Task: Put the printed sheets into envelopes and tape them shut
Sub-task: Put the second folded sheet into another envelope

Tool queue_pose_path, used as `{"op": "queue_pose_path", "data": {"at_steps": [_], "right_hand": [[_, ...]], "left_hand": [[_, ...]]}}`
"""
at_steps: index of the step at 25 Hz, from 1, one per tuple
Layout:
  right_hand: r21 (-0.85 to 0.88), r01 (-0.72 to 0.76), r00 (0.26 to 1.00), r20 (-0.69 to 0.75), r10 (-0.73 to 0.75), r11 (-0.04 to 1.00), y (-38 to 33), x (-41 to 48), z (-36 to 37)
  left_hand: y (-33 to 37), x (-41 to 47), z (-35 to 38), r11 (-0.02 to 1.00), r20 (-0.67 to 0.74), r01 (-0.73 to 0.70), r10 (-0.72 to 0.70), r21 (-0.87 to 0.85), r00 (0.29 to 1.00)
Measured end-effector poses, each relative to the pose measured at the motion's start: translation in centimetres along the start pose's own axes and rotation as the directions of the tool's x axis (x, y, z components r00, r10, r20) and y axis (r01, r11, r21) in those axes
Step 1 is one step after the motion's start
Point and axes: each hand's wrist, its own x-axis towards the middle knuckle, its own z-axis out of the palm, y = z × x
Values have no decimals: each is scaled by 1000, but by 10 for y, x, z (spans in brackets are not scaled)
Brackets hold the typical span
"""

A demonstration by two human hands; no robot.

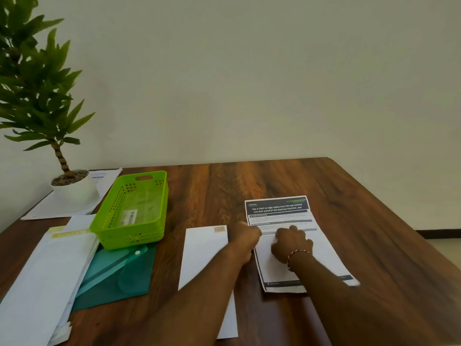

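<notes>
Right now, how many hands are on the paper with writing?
2. The left hand presses the left edge of the printed sheet; the right hand presses its middle.

The white printed sheet with a dark header band carried the heading "Use a cloth to wipe stains from the top surface and door panel of the washing machine, and"; its smaller body text was too blurred to read. The barcode sticker inside the lime-green perforated plastic basket was illegible.

Office: wooden desk, envelopes, folder.
</notes>
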Motion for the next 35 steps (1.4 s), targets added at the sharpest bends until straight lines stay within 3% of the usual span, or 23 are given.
{"op": "queue_pose_path", "data": {"at_steps": [3, 5, 8, 10, 12, 15, 18, 20, 24, 27, 31, 35], "right_hand": [[8, -17, 1000, 14, 17, 1000, 4, 8, -2], [76, -28, 1000, -5, 28, 997, 4, 9, -5], [316, -30, 988, -131, 75, 948, 9, 17, -14], [387, -7, 960, -256, 115, 922, 25, 38, -25], [427, 57, 959, -274, 69, 902, 38, 65, -48], [745, 133, 987, -161, -16, 653, 17, 58, -105], [899, 210, 971, -146, -190, 385, -19, 22, -149], [935, 205, 963, -141, -228, 288, -38, 3, -160], [928, 317, 904, -234, -358, 195, -65, -26, -175], [907, 373, 857, -256, -448, 196, -76, -36, -184], [886, 404, 834, -254, -490, 227, -83, -44, -188], [923, 350, 823, -220, -524, 161, -84, -41, -176]], "left_hand": [[19, 14, 18, 948, 46, 162, -155, -275, 987], [20, 20, 17, 935, 65, 203, -192, -292, 979], [15, 29, 5, 991, -21, 56, -59, -122, 998], [25, 24, -20, 990, 56, -73, 80, -125, 995], [45, 15, -55, 969, 163, -163, 194, -186, 967], [70, 2, -106, 912, 243, -202, 299, -358, 923], [89, -24, -139, 870, 216, -245, 362, -428, 907], [98, -45, -160, 868, 144, -322, 399, -378, 906], [107, -73, -200, 824, -26, -520, 528, -226, 849], [113, -88, -219, 793, -43, -597, 597, -119, 801], [113, -101, -242, 774, -55, -614, 614, -155, 788], [106, -110, -248, 809, 9, -545, 560, -221, 828]]}}
